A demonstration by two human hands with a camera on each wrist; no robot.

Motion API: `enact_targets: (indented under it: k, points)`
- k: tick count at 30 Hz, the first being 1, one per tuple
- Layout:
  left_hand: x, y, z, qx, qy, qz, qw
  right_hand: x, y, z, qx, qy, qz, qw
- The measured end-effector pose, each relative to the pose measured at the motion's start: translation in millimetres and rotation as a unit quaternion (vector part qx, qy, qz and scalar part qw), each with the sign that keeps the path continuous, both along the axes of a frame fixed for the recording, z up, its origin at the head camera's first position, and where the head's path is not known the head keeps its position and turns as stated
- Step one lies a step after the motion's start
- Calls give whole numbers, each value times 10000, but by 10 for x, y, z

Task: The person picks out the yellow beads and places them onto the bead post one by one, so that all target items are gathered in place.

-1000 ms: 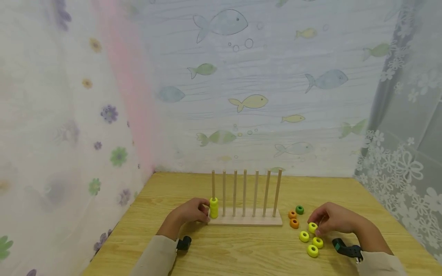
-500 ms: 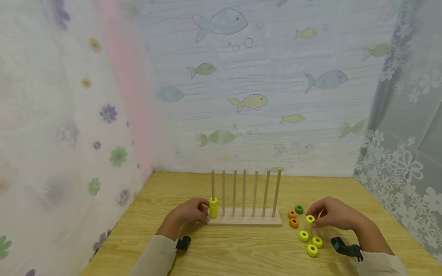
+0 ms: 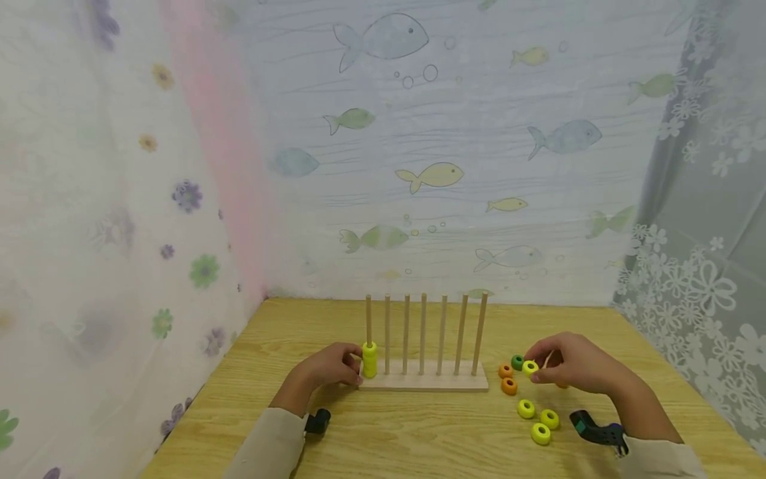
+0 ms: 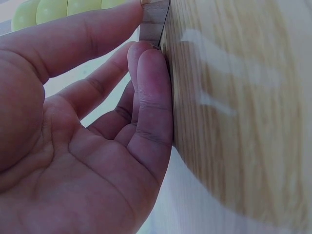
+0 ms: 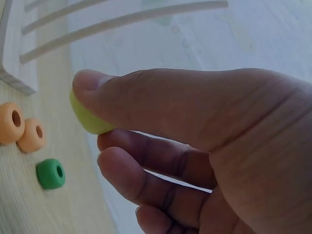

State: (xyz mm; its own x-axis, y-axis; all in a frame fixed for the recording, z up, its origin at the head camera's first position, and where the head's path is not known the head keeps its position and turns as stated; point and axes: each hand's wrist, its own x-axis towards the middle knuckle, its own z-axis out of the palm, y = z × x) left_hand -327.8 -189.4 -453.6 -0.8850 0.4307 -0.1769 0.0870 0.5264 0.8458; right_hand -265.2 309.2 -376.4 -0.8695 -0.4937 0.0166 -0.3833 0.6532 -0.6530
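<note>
Pale fish-print curtain (image 3: pixel 443 133) hangs behind a wood-grain surface (image 3: pixel 431 432), on which a wooden peg rack (image 3: pixel 431 381) stands with 7 upright pegs (image 3: pixel 423 332). The leftmost peg carries a stack of yellow beads (image 3: pixel 370 360); the other 6 are bare. The left hand (image 3: pixel 326 366) grips the rack's left end, thumb and fingers closed to the thickness of the base. The right hand (image 3: pixel 583 364) pinches 1 yellow bead (image 3: pixel 530 373), its thumb and fingers only a bead apart. That bead is right of the rack, its hole facing upward in the head view while the pegs' long axes run vertical; the rightmost peg is nearest to it, the stack farthest. Close by lie a green bead (image 3: pixel 517 363), 2 orange beads (image 3: pixel 509 390) and, nearer the person, 3 loose yellow beads (image 3: pixel 541 440).
</note>
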Motion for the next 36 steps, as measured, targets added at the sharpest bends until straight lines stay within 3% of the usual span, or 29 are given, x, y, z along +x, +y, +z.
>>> enact_targets:
  k: [25, 36]
  points:
    - [24, 9, 28, -32, -48, 60, 10000, 6, -259, 273, 50, 1189, 83, 9929]
    - [35, 14, 33, -5, -51, 26, 10000, -24, -416, 404, -65, 1164, 24, 9932]
